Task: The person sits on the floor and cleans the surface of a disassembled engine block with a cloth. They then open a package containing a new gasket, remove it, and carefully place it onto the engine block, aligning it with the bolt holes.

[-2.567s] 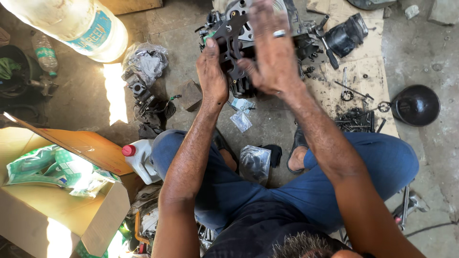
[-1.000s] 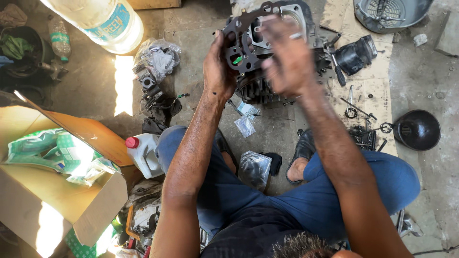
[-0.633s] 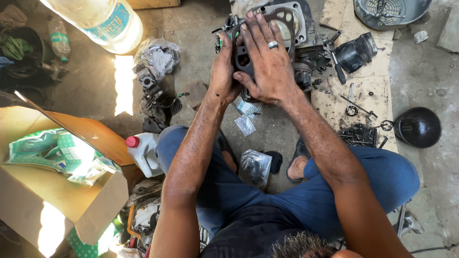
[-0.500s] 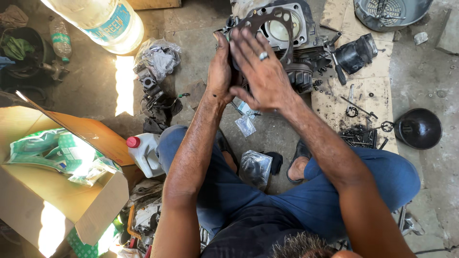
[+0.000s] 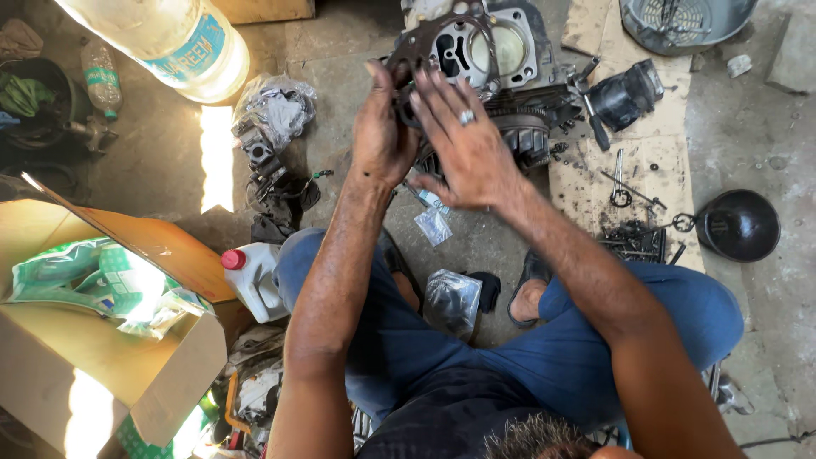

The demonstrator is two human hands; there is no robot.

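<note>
I sit cross-legged on the grey concrete floor [image 5: 357, 59] with both hands raised in front of me, over the dark metal engine block [image 5: 501, 76] that stands near the floor's far edge. My left hand [image 5: 382, 136] is curled around the near side of a thin, dark, flat gasket with round cut-outs [image 5: 425, 42], thumb and fingers pinching it so it stands tilted above the block's open cylinder bore. My right hand [image 5: 467, 149] is spread wide, fingers splayed and a ring on one of them; its fingertips seem to rest on the gasket's lower edge, though I cannot tell for sure whether they touch it or just hover in front. Just below my hands a small clear plastic bag [image 5: 433, 225] lies on the floor between my knees. To my right, a black round funnel [image 5: 738, 225] sits beside scattered bolts on a sheet of cardboard [image 5: 646, 161]. To my left stand a white plastic jug with a red cap [image 5: 253, 276] and an open cardboard box [image 5: 119, 357].
</note>
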